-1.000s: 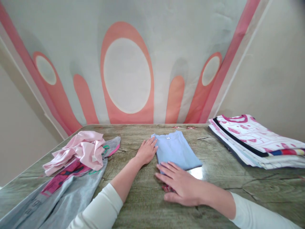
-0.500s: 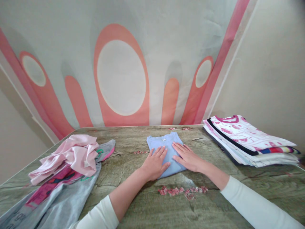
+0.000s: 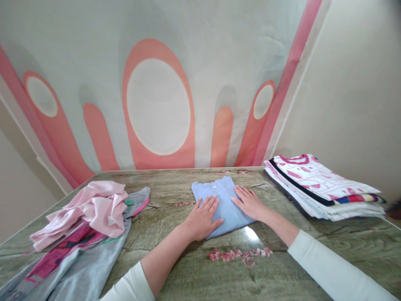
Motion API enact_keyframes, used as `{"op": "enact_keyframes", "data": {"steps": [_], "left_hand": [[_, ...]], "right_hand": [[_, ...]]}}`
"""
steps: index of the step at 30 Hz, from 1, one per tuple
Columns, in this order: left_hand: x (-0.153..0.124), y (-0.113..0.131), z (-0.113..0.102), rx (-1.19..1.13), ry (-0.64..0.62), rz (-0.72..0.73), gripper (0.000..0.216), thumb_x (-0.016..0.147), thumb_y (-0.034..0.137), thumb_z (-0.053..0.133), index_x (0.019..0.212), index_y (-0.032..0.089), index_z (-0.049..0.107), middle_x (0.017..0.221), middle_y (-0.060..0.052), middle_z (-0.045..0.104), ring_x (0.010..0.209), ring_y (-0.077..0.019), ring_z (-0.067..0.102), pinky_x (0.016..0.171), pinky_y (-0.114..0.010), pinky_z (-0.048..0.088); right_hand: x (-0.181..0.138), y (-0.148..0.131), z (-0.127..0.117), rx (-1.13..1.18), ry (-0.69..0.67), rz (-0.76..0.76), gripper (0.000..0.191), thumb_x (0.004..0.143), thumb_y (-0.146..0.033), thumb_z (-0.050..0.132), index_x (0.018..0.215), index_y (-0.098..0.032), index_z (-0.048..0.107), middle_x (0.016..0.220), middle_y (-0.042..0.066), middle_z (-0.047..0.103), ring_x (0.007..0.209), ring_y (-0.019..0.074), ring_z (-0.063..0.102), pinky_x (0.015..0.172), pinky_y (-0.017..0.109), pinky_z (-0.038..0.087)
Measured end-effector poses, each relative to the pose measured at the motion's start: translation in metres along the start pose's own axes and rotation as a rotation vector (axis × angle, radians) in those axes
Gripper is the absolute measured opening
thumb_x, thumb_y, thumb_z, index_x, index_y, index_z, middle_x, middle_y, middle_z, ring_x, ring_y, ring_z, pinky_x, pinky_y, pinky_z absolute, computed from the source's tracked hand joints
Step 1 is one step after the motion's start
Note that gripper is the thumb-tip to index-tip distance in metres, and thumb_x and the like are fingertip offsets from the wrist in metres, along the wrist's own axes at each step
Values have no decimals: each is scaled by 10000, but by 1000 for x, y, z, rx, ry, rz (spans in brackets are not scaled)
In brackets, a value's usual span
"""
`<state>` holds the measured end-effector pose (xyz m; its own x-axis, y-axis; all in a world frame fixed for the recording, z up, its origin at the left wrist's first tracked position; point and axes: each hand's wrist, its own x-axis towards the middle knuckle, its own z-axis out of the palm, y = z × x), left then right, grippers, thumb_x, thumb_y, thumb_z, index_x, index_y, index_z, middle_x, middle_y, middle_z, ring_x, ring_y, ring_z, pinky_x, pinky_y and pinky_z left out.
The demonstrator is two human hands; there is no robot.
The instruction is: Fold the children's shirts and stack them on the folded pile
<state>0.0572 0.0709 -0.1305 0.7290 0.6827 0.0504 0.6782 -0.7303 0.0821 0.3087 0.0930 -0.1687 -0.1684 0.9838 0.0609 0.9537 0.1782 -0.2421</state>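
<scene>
A light blue shirt (image 3: 224, 205), folded into a compact rectangle, lies on the wood-patterned table (image 3: 175, 267) with its neckline and small white label toward the wall. My left hand (image 3: 203, 218) rests flat on its left part, fingers stretched out and pointing away from me. On the right edge of the shirt lies my right hand (image 3: 250, 203), palm down with straight fingers. Neither hand grips the cloth. Parts of the shirt under both hands are hidden.
At the left, a crumpled pink garment (image 3: 105, 205) lies over grey clothing (image 3: 94, 267) with a magenta print. A stack of folded clothes (image 3: 326, 184) stands at the right, a white and pink top uppermost. Behind the table rises a wall with coral shapes (image 3: 159, 161).
My right hand has slid outward from the middle of the blue shirt to its right edge. My left hand stays in nearly the same place. The view has tilted up slightly.
</scene>
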Motion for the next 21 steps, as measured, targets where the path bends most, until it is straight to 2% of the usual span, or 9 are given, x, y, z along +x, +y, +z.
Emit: {"op": "enact_keyframes", "data": {"steps": [3,7,10,12,17,21], "left_hand": [[-1,0,-2,-5,-13,18,614,907,556,173,1414,210,195,1481,-84,148,1356,-235,121,1074,-454,124],[-1,-1,-3,-21,-21,51,582,905,565,173,1409,274,200,1486,-66,135,1355,-248,119,1067,-479,122],[-1,-2,-5,-36,-31,57,581,904,568,168,1410,282,194,1488,-65,125,1356,-250,112,1069,-481,115],[0,-2,-6,-42,-45,55,581,904,569,167,1412,288,186,1490,-59,118,1357,-247,108,1072,-476,108],[1,-2,-4,-60,-69,48,580,907,560,180,1417,284,167,1492,-57,105,1360,-255,76,1073,-479,82],[0,-2,-5,-116,-55,52,570,907,547,226,1412,285,190,1492,-49,101,1359,-254,83,1076,-479,68]], "right_hand": [[9,1,-2,13,15,68,779,855,-644,119,1418,-113,205,1474,114,175,1349,257,143,1075,467,151],[25,-12,-10,39,30,-71,776,854,-646,123,1430,-126,146,1491,88,98,1361,227,74,1089,424,115],[37,-20,-13,65,-32,-142,760,857,-640,118,1432,-143,146,1494,75,96,1362,212,72,1090,407,105],[43,-19,-14,69,-65,-113,755,861,-632,106,1429,-138,156,1492,78,107,1362,210,77,1089,407,92],[51,-6,-10,63,-21,14,726,876,-593,122,1429,-124,151,1494,73,99,1363,188,67,1089,380,58],[52,1,-9,56,-34,57,695,885,-565,180,1415,-117,209,1474,103,189,1351,216,145,1081,407,82]]}}
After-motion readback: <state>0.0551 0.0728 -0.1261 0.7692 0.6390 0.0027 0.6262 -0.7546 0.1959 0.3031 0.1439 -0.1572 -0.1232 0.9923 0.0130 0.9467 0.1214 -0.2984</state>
